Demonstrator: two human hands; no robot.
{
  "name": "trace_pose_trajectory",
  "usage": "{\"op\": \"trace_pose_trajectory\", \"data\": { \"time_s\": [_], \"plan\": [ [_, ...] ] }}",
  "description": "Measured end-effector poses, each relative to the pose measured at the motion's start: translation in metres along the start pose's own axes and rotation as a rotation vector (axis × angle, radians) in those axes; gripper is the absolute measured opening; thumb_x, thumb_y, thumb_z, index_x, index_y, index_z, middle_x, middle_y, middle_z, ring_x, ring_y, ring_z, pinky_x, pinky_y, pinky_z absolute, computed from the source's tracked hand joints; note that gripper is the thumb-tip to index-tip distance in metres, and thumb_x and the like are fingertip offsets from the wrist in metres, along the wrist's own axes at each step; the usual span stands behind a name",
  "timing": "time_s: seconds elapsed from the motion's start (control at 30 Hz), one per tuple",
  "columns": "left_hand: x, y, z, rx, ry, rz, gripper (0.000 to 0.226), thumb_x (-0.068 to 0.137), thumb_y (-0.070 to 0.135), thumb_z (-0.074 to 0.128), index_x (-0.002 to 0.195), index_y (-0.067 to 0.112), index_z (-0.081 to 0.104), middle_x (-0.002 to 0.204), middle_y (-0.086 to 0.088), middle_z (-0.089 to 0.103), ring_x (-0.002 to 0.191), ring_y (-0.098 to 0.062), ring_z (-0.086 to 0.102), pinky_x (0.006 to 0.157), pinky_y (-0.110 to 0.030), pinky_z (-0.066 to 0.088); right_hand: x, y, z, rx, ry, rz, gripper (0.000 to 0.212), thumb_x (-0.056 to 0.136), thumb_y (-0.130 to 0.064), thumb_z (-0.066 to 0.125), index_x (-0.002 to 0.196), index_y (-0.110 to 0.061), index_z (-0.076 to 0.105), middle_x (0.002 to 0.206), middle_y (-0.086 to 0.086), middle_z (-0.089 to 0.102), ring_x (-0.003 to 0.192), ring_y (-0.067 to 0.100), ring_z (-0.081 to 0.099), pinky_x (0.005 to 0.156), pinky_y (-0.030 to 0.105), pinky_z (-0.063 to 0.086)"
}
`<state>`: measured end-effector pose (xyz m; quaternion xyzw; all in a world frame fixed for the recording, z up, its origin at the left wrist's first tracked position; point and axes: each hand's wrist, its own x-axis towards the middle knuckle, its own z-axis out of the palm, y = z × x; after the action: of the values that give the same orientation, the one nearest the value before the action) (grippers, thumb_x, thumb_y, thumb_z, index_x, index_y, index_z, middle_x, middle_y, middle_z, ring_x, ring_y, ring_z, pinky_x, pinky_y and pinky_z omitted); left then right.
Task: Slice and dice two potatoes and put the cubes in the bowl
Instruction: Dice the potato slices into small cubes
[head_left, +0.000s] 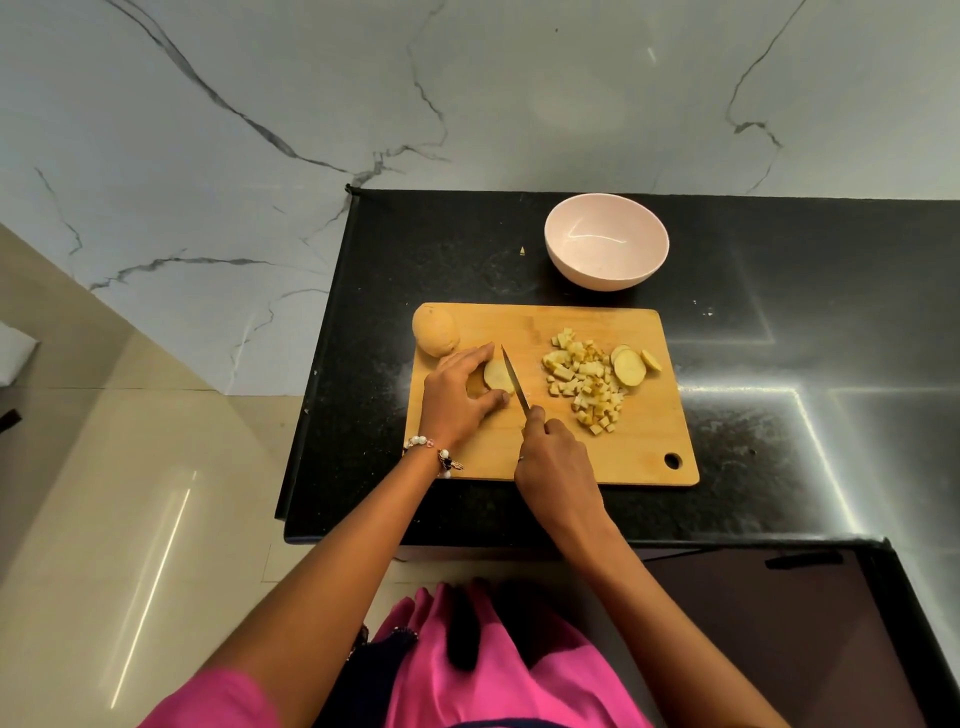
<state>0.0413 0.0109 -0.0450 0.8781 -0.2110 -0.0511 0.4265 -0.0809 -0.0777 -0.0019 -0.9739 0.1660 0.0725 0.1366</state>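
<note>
Potato piece (496, 375) pinned on board (639, 447) by curled left hand (460, 397), right hand (553, 457) closed round knife (515, 379) against its face, cubes (584, 384) beside, bowl (606, 240) bare.

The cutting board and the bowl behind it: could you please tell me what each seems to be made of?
The cutting board looks like wood or bamboo: tan, with straight grain lines, a matte finish and a hanging hole in one corner. The bowl looks like glazed ceramic or possibly melamine: pale pink, smooth, with glossy highlights inside.
</note>
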Motion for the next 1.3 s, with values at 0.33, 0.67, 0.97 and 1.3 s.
{"op": "trace_pose_trajectory", "data": {
  "time_s": [0.33,0.67,0.97,1.3],
  "plan": [
    [0.0,0.0,0.002,-0.039,0.031,0.007,0.061,0.072,0.02,0.078,0.129,0.015,0.056,0.122,0.003,0.063,0.118,-0.009,0.049,0.1,-0.014,0.03,0.013,-0.008,0.0,-0.017,-0.01,-0.012,0.054,0.095,-0.002,0.028,0.148,0.002,0.015,0.126,0.02,0.048,0.099,0.037,0.056,0.077,0.038,0.041],
    [0.001,-0.001,0.002,-0.045,0.047,0.014,0.06,0.071,0.018,0.078,0.127,0.015,0.058,0.119,0.002,0.064,0.115,-0.01,0.05,0.098,-0.014,0.031,0.011,-0.012,0.001,-0.013,0.003,0.006,0.054,0.095,-0.002,0.028,0.147,0.002,0.015,0.124,0.02,0.049,0.098,0.036,0.057,0.077,0.037,0.042],
    [0.002,-0.001,0.003,-0.053,0.054,0.022,0.061,0.07,0.017,0.079,0.127,0.014,0.058,0.116,0.002,0.065,0.112,-0.009,0.05,0.097,-0.013,0.03,0.015,-0.011,0.009,-0.058,0.016,-0.021,0.051,0.096,0.0,0.025,0.145,0.007,0.016,0.118,0.021,0.051,0.093,0.038,0.06,0.073,0.038,0.046],
    [0.0,-0.001,0.002,-0.037,0.043,0.025,0.063,0.071,0.019,0.079,0.129,0.014,0.055,0.119,0.002,0.064,0.115,-0.008,0.048,0.096,-0.009,0.026,-0.012,0.008,0.009,-0.004,0.005,-0.038,0.056,0.092,-0.004,0.033,0.146,0.002,0.02,0.121,0.02,0.053,0.095,0.038,0.057,0.073,0.039,0.042]
  ]
}}
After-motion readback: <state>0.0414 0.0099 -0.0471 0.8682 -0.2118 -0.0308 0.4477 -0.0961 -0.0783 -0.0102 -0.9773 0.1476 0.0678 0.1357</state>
